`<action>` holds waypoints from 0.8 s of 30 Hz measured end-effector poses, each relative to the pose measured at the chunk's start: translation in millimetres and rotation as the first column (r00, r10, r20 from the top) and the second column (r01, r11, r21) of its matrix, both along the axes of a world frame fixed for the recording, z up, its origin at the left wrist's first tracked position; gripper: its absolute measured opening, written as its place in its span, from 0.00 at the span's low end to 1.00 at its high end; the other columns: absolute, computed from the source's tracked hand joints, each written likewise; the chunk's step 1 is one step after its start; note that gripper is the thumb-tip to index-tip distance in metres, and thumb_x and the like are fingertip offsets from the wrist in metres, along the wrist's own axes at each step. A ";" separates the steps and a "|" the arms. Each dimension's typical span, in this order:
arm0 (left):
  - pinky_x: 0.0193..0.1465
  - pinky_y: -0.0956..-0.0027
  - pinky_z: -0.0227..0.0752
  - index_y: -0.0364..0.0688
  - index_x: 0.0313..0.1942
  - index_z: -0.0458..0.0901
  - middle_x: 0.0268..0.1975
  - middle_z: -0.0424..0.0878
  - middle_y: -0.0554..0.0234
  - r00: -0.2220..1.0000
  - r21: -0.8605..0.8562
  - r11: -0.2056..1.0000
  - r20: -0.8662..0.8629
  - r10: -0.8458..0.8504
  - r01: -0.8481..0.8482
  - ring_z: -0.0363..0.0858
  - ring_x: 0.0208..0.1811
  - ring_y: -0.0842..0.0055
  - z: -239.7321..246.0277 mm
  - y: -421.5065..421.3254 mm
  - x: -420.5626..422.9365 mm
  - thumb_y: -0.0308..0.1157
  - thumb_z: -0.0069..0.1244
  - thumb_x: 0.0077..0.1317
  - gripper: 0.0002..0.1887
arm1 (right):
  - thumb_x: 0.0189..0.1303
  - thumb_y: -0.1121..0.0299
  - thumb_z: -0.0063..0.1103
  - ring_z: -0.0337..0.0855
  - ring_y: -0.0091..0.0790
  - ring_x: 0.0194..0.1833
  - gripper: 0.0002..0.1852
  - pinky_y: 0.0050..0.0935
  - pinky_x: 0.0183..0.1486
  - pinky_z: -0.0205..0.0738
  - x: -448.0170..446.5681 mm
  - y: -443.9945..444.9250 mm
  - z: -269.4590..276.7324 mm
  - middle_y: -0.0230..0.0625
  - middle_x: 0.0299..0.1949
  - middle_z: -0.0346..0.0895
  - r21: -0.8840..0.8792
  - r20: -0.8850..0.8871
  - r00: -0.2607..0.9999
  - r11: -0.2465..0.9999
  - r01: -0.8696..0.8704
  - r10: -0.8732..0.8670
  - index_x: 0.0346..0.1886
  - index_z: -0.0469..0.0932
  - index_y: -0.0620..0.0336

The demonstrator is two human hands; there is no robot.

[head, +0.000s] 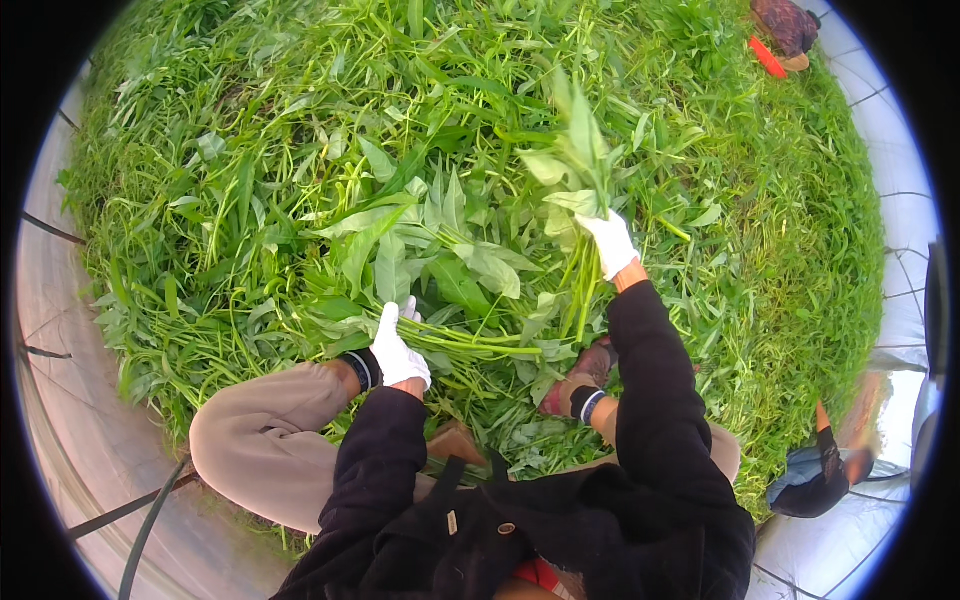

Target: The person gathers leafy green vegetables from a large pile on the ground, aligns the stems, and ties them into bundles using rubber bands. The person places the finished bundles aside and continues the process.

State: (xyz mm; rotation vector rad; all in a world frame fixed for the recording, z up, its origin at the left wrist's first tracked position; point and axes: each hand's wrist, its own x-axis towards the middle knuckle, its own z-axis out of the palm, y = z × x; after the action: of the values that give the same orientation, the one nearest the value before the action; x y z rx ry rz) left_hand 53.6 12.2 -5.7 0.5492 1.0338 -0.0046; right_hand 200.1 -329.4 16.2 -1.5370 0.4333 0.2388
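Note:
My left hand (399,346), in a white glove, is around a bundle of leafy green stems (480,343); the cut ends point right and broad leaves spread above it. My right hand (609,244), also white-gloved, grips an upright bunch of green stems (581,281), its leaves rising above the fist and its stem ends hanging below. Slight blur softens the top leaves of that bunch. Long, pointed leaves (487,270) lie between my two hands. The fingers of both hands are partly hidden by gloves and foliage.
Dense leafy plants (285,150) surround my bent legs. A shoe (589,375) stands beneath the right bunch. Two people are farther off, one (787,34) at upper right near a red object (766,58), another (817,476) at lower right. Plastic sheeting (82,420) with dark supports borders the plants.

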 end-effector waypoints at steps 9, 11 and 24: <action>0.58 0.65 0.76 0.38 0.57 0.77 0.55 0.82 0.61 0.975 0.123 0.983 0.161 -0.154 0.135 0.82 0.51 0.69 2.1 -25.2 -8.4 0.22 0.61 0.64 0.21 | 0.64 0.61 0.54 0.81 0.54 0.58 0.33 0.41 0.61 0.74 -67.9 137.1 72.8 0.55 0.60 0.78 -0.590 -0.213 0.665 0.448 -0.672 0.716 0.73 0.64 0.61; 0.67 0.60 0.71 0.39 0.61 0.75 0.59 0.80 0.59 0.883 0.020 0.990 0.450 -0.134 0.140 0.78 0.60 0.67 -0.2 -21.0 -18.6 0.24 0.62 0.62 0.27 | 0.62 0.63 0.55 0.77 0.53 0.62 0.34 0.40 0.65 0.71 -92.1 169.2 58.3 0.51 0.66 0.73 -0.664 -0.098 0.632 0.423 -0.617 0.769 0.73 0.65 0.55; 0.61 0.60 0.77 0.37 0.61 0.76 0.56 0.83 0.57 0.962 -0.005 0.982 0.202 -0.183 0.188 0.83 0.54 0.67 -7.4 5.9 -46.5 0.34 0.60 0.68 0.23 | 0.65 0.52 0.56 0.80 0.52 0.57 0.32 0.44 0.59 0.75 -119.8 217.3 51.0 0.53 0.57 0.77 -0.526 -0.294 0.314 0.122 -0.842 0.903 0.66 0.69 0.66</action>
State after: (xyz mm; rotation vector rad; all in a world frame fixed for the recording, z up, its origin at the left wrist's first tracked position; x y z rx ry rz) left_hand 7.1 18.1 -13.1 0.6105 0.7813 -0.1252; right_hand 80.2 -112.1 67.1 -2.3150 -0.6983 1.0612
